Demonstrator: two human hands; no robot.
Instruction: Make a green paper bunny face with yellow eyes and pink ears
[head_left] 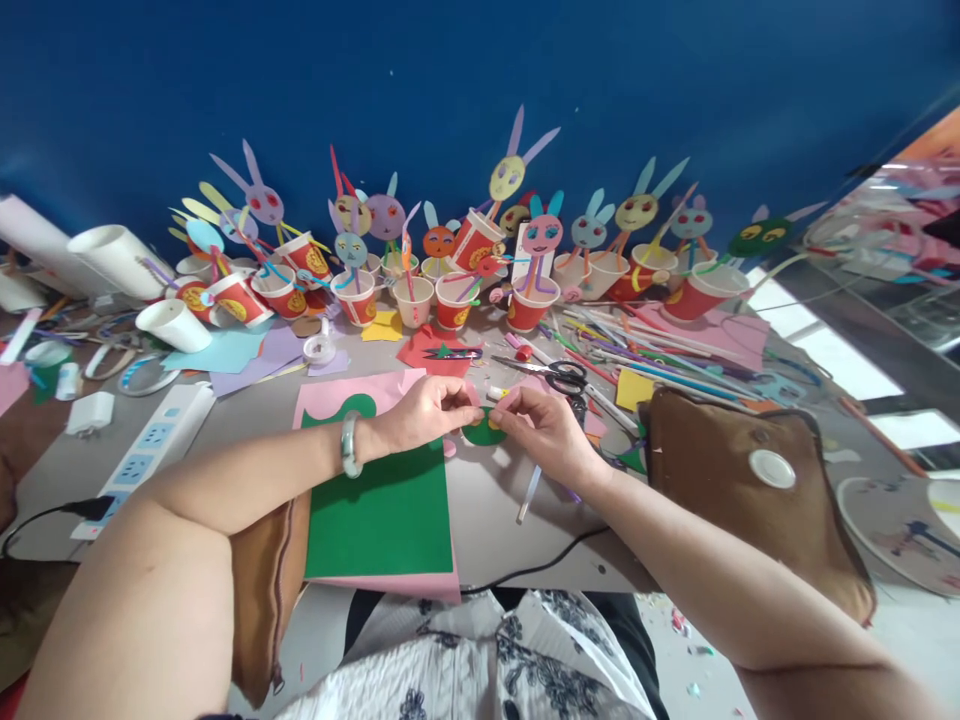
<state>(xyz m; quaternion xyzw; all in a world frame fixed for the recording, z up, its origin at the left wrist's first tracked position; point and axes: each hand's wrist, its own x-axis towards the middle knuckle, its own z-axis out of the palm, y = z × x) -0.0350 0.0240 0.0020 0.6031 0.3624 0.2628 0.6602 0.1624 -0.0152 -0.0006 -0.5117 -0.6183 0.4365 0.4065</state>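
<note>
A small green paper disc (484, 434) with yellow-orange pieces on it is between my hands, just above the grey tabletop. My left hand (435, 412), with a pale bangle on its wrist, has its fingers pinched at the disc's upper left edge. On the other side, my right hand (546, 432) has thumb and index finger closed at the disc's upper right. The fingertips partly cover the yellow-orange pieces. Under my left forearm lies a green paper sheet (379, 515) on top of pink paper (322, 400).
Black-handled scissors (564, 376) lie beyond my right hand, beside coloured pipe cleaners and sticks (637, 360). Red paper cups (527, 308) with rabbit-faced paper figures line the blue wall. A brown bag (720, 500) is at right; a power strip (154, 450) is at left.
</note>
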